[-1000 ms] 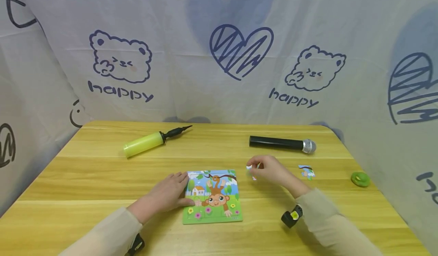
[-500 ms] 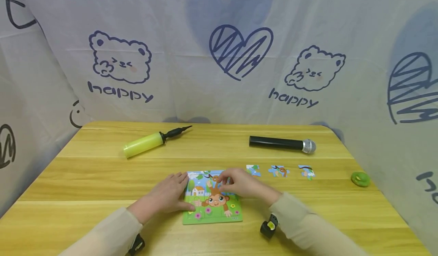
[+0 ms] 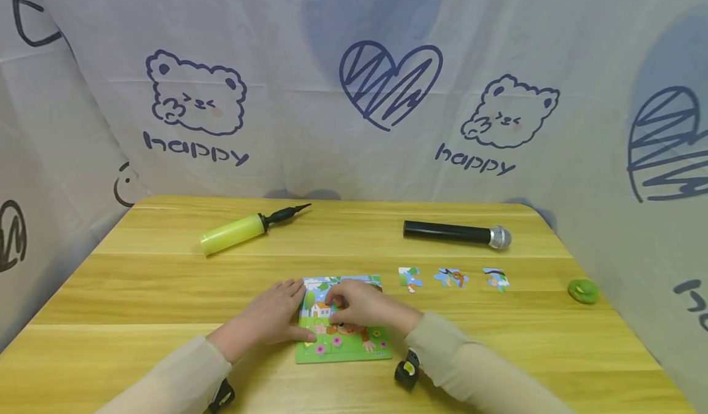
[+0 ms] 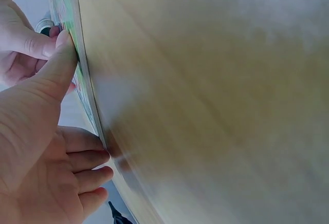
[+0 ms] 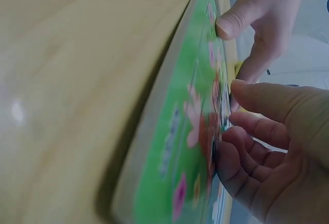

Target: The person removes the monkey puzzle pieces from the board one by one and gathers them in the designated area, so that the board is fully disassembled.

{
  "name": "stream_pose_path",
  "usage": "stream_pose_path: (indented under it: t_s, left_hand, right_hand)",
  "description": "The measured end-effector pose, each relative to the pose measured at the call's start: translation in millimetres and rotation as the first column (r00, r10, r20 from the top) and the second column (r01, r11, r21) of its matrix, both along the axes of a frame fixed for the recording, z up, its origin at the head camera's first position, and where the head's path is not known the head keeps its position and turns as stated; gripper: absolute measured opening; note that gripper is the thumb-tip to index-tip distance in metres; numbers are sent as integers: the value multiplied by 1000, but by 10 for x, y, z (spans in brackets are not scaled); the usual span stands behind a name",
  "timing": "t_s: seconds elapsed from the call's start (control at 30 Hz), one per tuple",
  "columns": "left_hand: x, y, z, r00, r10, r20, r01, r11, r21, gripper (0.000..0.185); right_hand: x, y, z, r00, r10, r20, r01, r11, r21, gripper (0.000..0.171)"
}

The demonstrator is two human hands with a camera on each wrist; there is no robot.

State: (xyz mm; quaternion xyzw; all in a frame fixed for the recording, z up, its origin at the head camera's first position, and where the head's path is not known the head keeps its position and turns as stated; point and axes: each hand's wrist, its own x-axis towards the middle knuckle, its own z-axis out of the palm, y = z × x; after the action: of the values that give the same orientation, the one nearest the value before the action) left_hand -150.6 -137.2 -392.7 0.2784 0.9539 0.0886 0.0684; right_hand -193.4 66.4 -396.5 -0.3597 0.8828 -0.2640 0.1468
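The right hand (image 3: 356,306) lies palm-down over the monkey puzzle board (image 3: 343,340), fingers curled and pinching a piece at its middle. The left hand (image 3: 271,319) rests flat against the board's left edge, fingers straight, thumb on the board. 3 loose pieces (image 3: 450,277) lie on the worktop (image 3: 166,291) to the right

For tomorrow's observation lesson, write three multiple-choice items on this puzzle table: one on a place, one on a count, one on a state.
1. Where does the microphone lie?
A. on the puzzle board
B. beyond the loose pieces
C. beside the pump

2. How many loose pieces lie right of the puzzle board?
A. one
B. three
C. five

3. What is the left hand doing?
A. resting on the board's left edge
B. lifting the pump
C. holding the microphone

Answers: 1 B, it lies farther back than the row of pieces; 2 B, three lie in a row; 3 A, thumb and fingers rest there.
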Motion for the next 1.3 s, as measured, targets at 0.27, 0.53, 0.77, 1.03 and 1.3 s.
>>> stream_pose_path:
  t_s: [0.27,0.53,0.77,1.03,1.3]
  left_hand:
    - [-3,3,-7,1000,-5,-7,5,1000,-7,92]
    - [2,0,-2,1000,-4,0,4,1000,-5,92]
    - [-10,11,-8,1000,6,-4,-6,1000,1,93]
    - [-12,12,-15,1000,8,-1,-8,1000,0,94]
    - [0,16,-12,1000,0,-3,0,1000,-9,95]
  right_hand:
    - [20,-93,-12,999,-48,-10,49,996,81,21]
    - [41,-83,-29,992,-102,73,103,995,-12,13]
    - [43,-42,-21,968,-123,219,164,970,-178,6]
    - [14,104,-6,963,-107,246,172,950,-259,5]
    - [-34,546,46,962,-105,254,179,940,-292,5]
